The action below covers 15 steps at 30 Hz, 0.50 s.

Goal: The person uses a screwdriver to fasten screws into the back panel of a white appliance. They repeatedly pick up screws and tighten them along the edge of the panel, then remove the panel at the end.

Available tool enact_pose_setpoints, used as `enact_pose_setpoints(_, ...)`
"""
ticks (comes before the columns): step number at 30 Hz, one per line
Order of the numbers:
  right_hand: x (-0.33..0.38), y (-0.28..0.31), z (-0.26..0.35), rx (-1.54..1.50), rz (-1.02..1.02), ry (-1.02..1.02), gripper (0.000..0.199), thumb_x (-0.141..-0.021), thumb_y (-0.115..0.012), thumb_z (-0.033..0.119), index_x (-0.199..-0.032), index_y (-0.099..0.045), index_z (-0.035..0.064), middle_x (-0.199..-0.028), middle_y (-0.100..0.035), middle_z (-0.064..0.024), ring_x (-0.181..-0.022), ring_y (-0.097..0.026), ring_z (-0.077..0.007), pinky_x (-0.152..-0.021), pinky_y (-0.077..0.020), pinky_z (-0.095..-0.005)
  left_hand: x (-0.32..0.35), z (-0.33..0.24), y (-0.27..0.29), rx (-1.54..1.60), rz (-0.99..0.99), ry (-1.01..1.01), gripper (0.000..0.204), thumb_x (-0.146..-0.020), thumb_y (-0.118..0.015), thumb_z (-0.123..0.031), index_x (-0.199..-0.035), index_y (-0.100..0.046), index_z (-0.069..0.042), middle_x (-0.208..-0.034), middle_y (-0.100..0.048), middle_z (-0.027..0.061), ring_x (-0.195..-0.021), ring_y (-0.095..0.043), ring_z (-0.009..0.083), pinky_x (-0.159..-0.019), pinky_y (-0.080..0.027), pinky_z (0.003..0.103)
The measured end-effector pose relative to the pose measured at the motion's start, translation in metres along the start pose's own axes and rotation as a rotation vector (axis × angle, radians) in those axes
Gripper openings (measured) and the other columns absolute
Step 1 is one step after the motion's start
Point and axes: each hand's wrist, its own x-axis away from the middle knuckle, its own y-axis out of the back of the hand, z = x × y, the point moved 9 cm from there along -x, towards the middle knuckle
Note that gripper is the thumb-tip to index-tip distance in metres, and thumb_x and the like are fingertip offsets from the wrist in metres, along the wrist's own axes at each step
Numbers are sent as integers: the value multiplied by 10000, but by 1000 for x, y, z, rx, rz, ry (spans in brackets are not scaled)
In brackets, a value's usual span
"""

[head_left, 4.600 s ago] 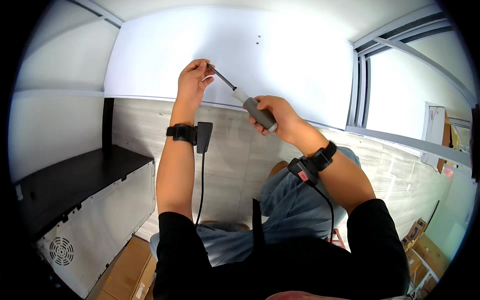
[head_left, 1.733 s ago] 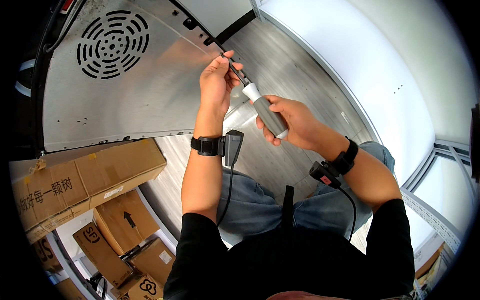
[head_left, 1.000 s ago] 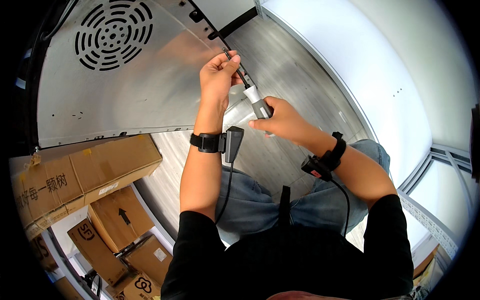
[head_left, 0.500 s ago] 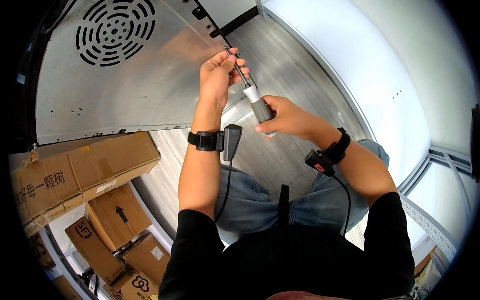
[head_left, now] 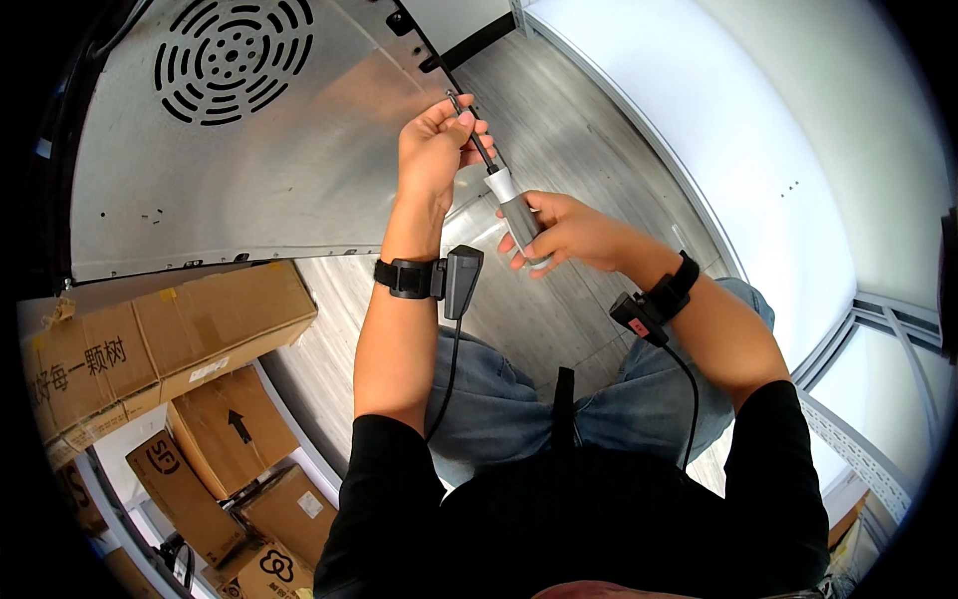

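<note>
A screwdriver (head_left: 515, 212) with a grey and white handle slants up and left, its tip at the edge of a large metal panel (head_left: 289, 185). Around its handle is my right hand (head_left: 571, 232), the thumb and fingers curled on the grip. My left hand (head_left: 436, 150) pinches the dark shaft close to the tip. Whether a screw sits at the tip is too small to tell. Round vent slots (head_left: 234, 55) pierce the panel's upper part. Each of my wrists wears a black strap with a small cabled box.
Left of me lie a long cardboard box (head_left: 200, 334) and, below it, several more cartons (head_left: 235, 429). A white surface with a raised rim (head_left: 699, 120) runs along the right. Grey wood-look floor (head_left: 559, 130) lies below, and a metal shelf frame (head_left: 858, 449) stands at the lower right.
The fingers of my right hand have shifted and loosened a little around the handle. My left hand keeps its place on the shaft. The view has moved slightly.
</note>
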Motion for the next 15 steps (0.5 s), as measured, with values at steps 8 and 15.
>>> enact_pose_setpoints(8, 10, 12, 10, 370, -168, 38, 482, -698, -758, 177, -1086, -513, 29, -860, -562, -30, -763, -566, -103, -553, -490, -253, 2, -1, -17, -105, -29, -57, 187, -909, -561, -102, -1073, -579, -14, -774, -618, 32, -632, -618, 130, -565, -507, 247)
enact_pose_setpoints(15, 10, 23, 1, 257, -104, 32, 460, -737, -710, 174, -1127, -507, 35, -919, -592, -39, -761, -562, -92, -523, -473, -228, -1, 7, -21, -18, -18, -32, 205, -905, -564, -85, -1098, -578, -19, -770, -618, 36, -637, -626, 133, -549, -509, 245)
